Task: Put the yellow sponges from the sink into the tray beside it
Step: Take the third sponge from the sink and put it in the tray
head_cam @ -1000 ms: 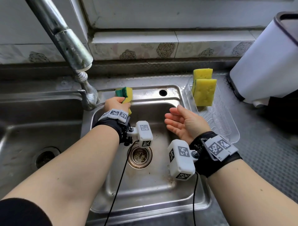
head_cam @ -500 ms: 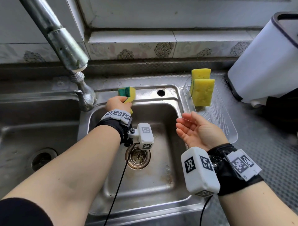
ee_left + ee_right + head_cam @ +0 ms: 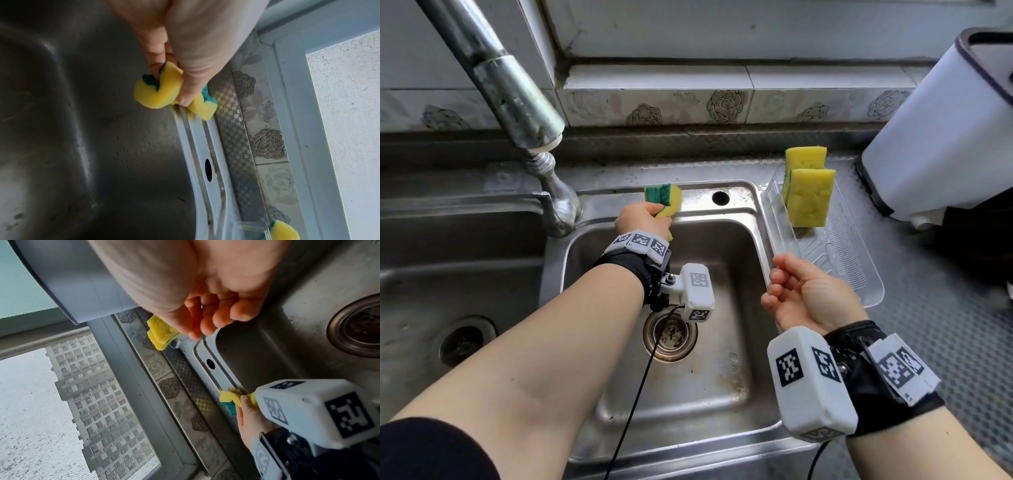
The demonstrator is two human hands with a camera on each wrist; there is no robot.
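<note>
While the left hand (image 3: 642, 219) is squeezing a yellow sponge (image 3: 666, 200) at the back rim of the sink (image 3: 753, 219), the tray (image 3: 859, 270) is lying to the sink's right with two sponges (image 3: 808, 195) already standing in its far end, so the carry is running rightward along that rim. The right hand (image 3: 804, 294), empty with fingers loosely curled, is nearer the tray, and it is now drawn back toward the sink's right rim from the half-second-earlier frame, while the held sponge is staying put.

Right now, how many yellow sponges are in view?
3. One squeezed in the left hand, at the sink's back rim: held sponge. Two upright in the clear tray: front sponge, rear sponge. None visible in the basin.
</note>
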